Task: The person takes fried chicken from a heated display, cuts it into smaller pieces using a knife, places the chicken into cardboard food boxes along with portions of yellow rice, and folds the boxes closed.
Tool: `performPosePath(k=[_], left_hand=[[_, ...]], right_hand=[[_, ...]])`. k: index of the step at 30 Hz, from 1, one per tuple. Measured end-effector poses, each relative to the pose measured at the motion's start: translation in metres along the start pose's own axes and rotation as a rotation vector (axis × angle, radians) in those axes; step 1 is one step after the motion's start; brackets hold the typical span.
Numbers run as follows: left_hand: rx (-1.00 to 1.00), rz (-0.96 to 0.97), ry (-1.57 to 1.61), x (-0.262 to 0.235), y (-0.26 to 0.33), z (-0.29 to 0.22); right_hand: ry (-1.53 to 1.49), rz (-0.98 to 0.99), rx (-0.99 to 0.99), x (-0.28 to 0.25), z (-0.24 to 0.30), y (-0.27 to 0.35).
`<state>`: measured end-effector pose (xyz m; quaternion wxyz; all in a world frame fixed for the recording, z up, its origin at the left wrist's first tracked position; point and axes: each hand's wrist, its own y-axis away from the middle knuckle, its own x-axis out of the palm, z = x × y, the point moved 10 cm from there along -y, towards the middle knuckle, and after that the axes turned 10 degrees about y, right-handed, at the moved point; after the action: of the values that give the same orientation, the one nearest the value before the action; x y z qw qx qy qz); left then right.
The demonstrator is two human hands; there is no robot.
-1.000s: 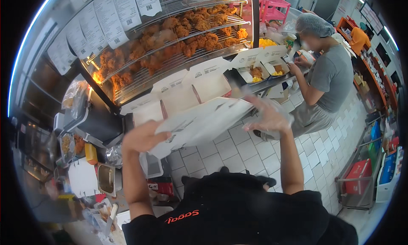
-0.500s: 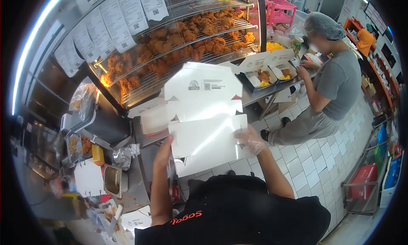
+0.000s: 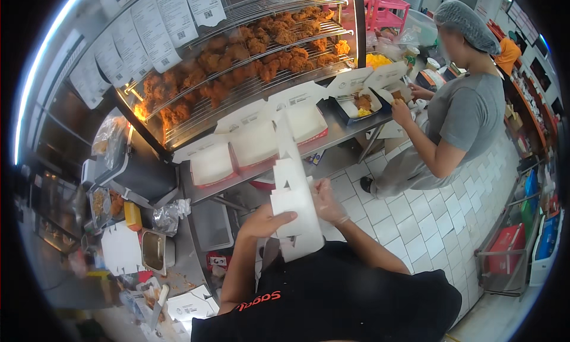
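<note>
A white cardboard food box [image 3: 298,214], partly folded, is held upright and nearly edge-on in front of my body. My left hand [image 3: 265,221] grips its near left side, thumb lying over the card. On the opposite side my right hand [image 3: 328,200], in a clear plastic glove, has its fingers curled at the edge; the fingertips are partly hidden. Beyond them, three opened white boxes stand in a row on the metal counter: a left box [image 3: 212,165], a middle box [image 3: 256,145] and a right box [image 3: 309,125]. Nothing shows inside these three.
A heated display case [image 3: 261,51] of fried chicken rises behind the counter. Filled boxes [image 3: 358,106] stand at the right, where a co-worker [image 3: 460,116] in a hairnet works. At my left are a metal pan [image 3: 158,251], a knife [image 3: 159,306] and a flat box blank [image 3: 122,248].
The box card has been turned from face-on to nearly edge-on and drawn closer to me. My hands have come nearer together. The boxes behind it now show, and the co-worker leans differently.
</note>
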<state>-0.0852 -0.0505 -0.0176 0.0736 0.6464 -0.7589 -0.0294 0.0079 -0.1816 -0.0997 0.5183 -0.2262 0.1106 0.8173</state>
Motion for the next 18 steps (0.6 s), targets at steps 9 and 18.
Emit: performPosePath(k=[9, 18], left_hand=[[-0.003, -0.205, 0.003, -0.067, 0.02, -0.027], [-0.026, -0.244, -0.828, -0.045, -0.024, 0.011]], right_hand=[[-1.326, 0.259, 0.442, -0.037, 0.004, 0.015], [0.061, -0.199, -0.001, -0.053, 0.037, 0.022]])
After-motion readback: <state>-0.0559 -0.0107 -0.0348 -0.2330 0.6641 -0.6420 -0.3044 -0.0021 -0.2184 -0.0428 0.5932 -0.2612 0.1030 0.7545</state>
